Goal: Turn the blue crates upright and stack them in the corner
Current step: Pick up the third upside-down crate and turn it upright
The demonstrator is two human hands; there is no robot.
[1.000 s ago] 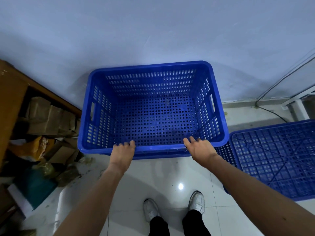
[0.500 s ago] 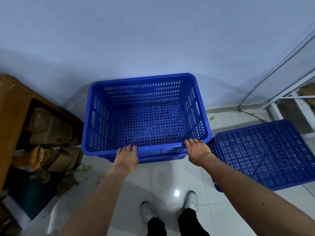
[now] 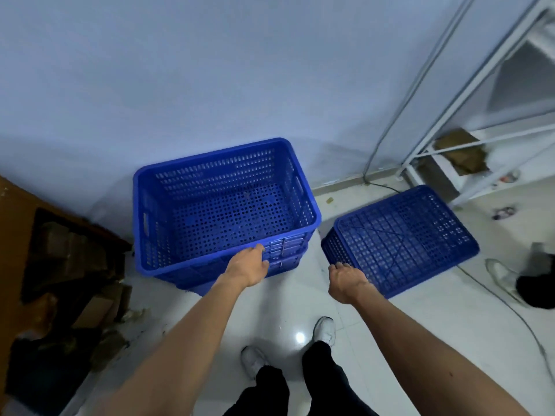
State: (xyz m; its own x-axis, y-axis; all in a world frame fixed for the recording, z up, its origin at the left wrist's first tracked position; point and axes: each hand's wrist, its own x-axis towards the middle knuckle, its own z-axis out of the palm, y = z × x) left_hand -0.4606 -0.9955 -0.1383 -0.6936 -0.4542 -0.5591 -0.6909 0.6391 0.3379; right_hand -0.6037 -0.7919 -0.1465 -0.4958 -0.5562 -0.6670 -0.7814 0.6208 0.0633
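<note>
An upright blue crate [image 3: 222,211] stands against the wall, nested on a second blue crate whose edge [image 3: 192,285] shows beneath it. My left hand [image 3: 247,265] rests on its near rim with the fingers hooked over the edge. To the right, an upside-down blue crate [image 3: 402,235] lies on the floor, bottom face up. My right hand [image 3: 345,280] hovers at the near left corner of that crate, fingers loosely curled and holding nothing.
A brown wooden cabinet with cardboard boxes [image 3: 75,259] fills the left side. A white metal rack [image 3: 450,139] and cables [image 3: 387,127] stand at the right wall. Another person's shoe [image 3: 500,273] is at the far right. My own shoes [image 3: 326,328] are on the white tiles.
The upright crate has settled lower by the wall. My right hand has let go of its rim and moved right, to the upside-down crate. The view has pulled back and swung right.
</note>
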